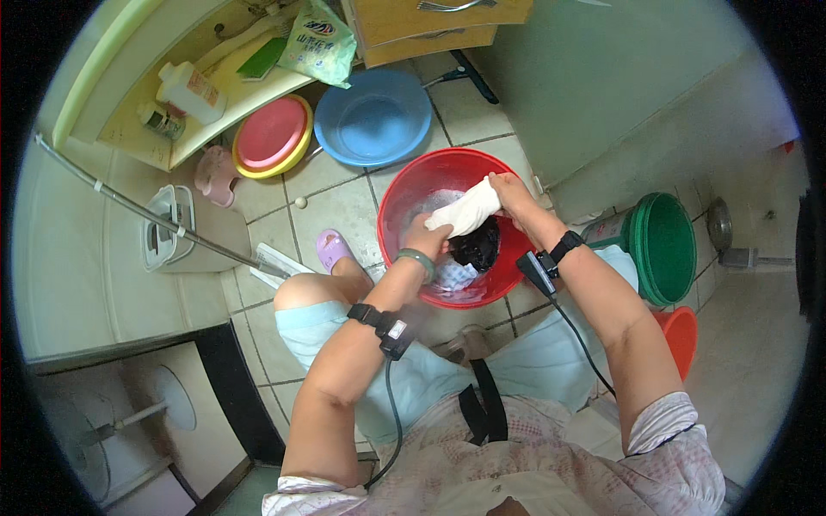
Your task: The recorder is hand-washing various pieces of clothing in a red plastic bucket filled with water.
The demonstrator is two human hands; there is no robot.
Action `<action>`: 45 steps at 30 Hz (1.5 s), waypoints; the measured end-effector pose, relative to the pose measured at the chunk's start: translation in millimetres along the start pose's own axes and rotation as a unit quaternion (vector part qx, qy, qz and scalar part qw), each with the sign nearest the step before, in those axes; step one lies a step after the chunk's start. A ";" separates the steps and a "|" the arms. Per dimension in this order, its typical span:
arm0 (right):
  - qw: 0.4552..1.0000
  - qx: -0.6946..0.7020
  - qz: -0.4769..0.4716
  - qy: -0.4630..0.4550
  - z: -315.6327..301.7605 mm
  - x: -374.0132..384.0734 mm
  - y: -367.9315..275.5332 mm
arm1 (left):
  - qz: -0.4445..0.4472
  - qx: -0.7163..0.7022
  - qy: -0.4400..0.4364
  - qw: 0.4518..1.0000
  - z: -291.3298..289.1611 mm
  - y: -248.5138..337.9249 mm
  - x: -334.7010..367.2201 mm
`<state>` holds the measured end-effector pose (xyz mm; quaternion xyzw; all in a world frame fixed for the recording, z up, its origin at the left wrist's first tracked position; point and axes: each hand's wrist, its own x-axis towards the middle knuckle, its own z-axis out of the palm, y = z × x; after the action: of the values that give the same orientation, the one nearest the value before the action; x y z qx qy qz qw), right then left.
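Note:
A small white cloth (465,211), perhaps a sock, is stretched between my two hands above a red basin (392,198). My left hand (428,236) grips its lower left end, with a green bangle on that wrist. My right hand (511,198) pinches the upper right end near the basin's far right rim. Beneath the cloth, a black wet garment (478,248) and a pale checked cloth (454,276) lie in the basin. Some whitish suds show at its left inside. My fingers partly hide the cloth's ends.
Beyond the red basin stand a blue basin (372,118) and a pink basin (274,133) on a yellow one. Green buckets (667,249) and an orange-red tub (680,337) are at right. A shelf at left holds a white bottle (191,92) and a detergent bag (318,45).

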<state>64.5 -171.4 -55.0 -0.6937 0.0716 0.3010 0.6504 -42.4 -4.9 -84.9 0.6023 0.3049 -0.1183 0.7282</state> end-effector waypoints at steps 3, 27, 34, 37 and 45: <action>0.994 -0.109 -0.027 0.007 -21.3 16.0 17.1 | 0.033 0.118 -0.015 0.992 -4.2 6.6 7.5; 0.957 -0.185 -0.183 -0.131 -65.7 -37.5 -112.1 | 0.172 0.721 -0.236 0.628 42.7 -99.7 186.3; 0.962 -0.209 -0.117 -0.132 -70.7 -17.8 -73.3 | 0.078 0.375 -0.305 0.872 43.9 97.9 51.6; 0.970 -0.153 -0.088 -0.168 -44.4 -26.4 -66.5 | 0.164 0.314 -0.276 0.893 17.8 123.7 -0.5; 0.924 0.286 0.128 -0.217 -1.8 -31.7 -7.7 | 0.104 -0.016 -0.247 0.963 35.8 130.0 -60.1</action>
<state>43.2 -181.2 -32.3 -0.3808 0.1004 0.4917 0.7766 -8.7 -18.6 58.1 0.5707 0.0527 -0.1823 0.7989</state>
